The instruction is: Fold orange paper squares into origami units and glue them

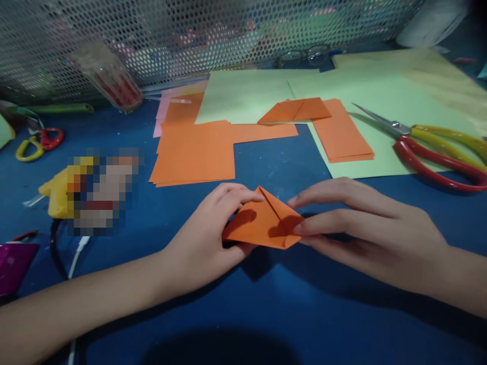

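Between my two hands is a folded piece of orange paper (262,225), raised a little above the blue table, with a crease running down from its top point. My left hand (213,228) grips its left side, fingers over the top and thumb beneath. At the right corner, my right hand (365,233) pinches the paper between its fingertips and thumb. Behind them lie a stack of orange paper squares (198,152), a finished-looking orange folded piece (297,110) and a small pile of orange rectangles (342,133).
Large scissors (429,142) lie on pale green sheets (365,86) at the right. At the left are a yellow glue gun (63,190), a blurred-out object (106,192) and small scissors (40,144). A jar (114,81) and glasses (302,56) sit by a perforated metal panel (213,35).
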`<state>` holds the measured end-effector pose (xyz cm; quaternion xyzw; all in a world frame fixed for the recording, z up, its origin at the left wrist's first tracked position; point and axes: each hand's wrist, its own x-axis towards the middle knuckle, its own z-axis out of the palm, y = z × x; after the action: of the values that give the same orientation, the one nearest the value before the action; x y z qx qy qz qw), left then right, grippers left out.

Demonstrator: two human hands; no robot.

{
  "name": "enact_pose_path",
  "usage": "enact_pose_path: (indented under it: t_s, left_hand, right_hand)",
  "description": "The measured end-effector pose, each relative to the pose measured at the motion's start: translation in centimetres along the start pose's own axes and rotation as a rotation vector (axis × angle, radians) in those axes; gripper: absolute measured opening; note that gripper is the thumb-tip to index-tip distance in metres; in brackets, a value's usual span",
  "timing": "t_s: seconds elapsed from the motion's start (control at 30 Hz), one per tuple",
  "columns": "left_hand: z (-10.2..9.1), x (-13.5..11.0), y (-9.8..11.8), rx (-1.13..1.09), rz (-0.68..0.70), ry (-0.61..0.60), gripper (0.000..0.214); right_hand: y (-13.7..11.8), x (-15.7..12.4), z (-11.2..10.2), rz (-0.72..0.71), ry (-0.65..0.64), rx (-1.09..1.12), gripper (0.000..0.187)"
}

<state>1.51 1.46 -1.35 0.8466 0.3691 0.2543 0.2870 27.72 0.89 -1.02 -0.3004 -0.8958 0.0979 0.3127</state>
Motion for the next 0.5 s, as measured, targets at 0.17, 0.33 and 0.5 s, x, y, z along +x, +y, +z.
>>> enact_pose_path:
  t_s: [0.17,0.33,0.5]
  left_hand:
    - [0.2,-0.3,-0.2,-0.115,0.063,0.118,0.059]
    - [0.0,-0.5,0.1,0.273,0.469,0.092,0.019]
    - [-0.1,-1.3,-0.1,0.496,0.563,0.193,0.02]
  right_hand:
    - [0.3,-0.7,-0.4,0.039,-0.033,-0.072,0.015]
    - [0.1,-0.5,-0.5,0.092,0.086,-0.148,0.019]
    - [-0.4,0.2,-0.1,0.239,-0.115,0.208,0.013]
